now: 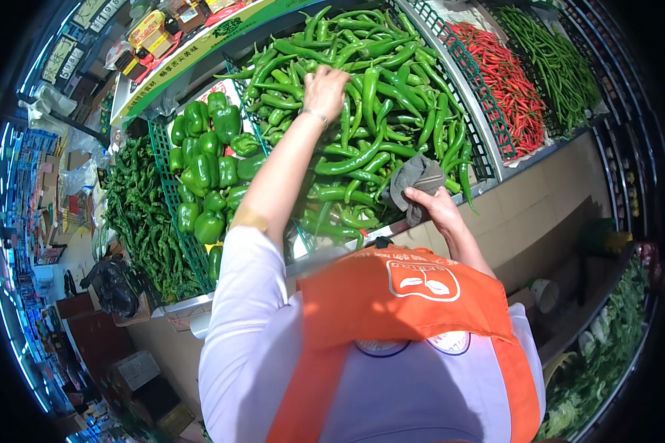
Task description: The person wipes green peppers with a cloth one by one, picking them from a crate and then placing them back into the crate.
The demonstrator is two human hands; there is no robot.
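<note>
Over a heap of long green chili peppers (374,91) in a display bin, my left hand (326,94) is bent downward with its back to me. Its fingertips are hidden among the peppers, so whether it grips one is unclear. My right hand (435,206) holds a crumpled dark grey cloth (417,180) at the bin's front edge, thumb on top. Some peppers under the cloth are covered by it. Left of this heap lie green bell peppers (202,169), near my left forearm.
A green plastic divider (169,183) separates the bell peppers from thin wrinkled green peppers (138,221). Beyond a metal rail at right are red chilies (501,86) and slender green chilies (551,63). Packaged goods (149,36) stand on a shelf at upper left. Leafy vegetables (604,343) lie at lower right.
</note>
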